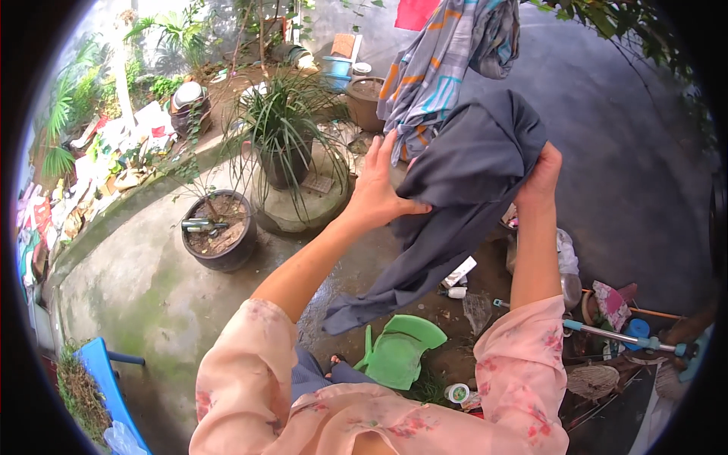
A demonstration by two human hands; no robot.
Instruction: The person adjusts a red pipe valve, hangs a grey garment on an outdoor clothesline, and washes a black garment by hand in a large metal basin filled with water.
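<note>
A dark grey cloth [466, 165] is bunched up between my raised hands, and one long end trails down to the left. My right hand [540, 176] grips its right edge, the fingers partly hidden behind the fabric. My left hand [381, 193] has its fingers spread at the cloth's left side, the thumb against the fabric; whether it pinches any cloth cannot be told. Just beyond, a grey patterned cloth [426, 74] with orange and turquoise marks hangs down. Part of a red cloth [414, 12] shows at the top.
A green plastic chair [401, 350] stands below the cloth, near my feet. Potted plants [219, 230] stand on the wet concrete to the left. A blue plastic piece of furniture [105, 381] is at lower left. A metal pole [620, 334] and clutter lie at right, beside a grey wall [614, 170].
</note>
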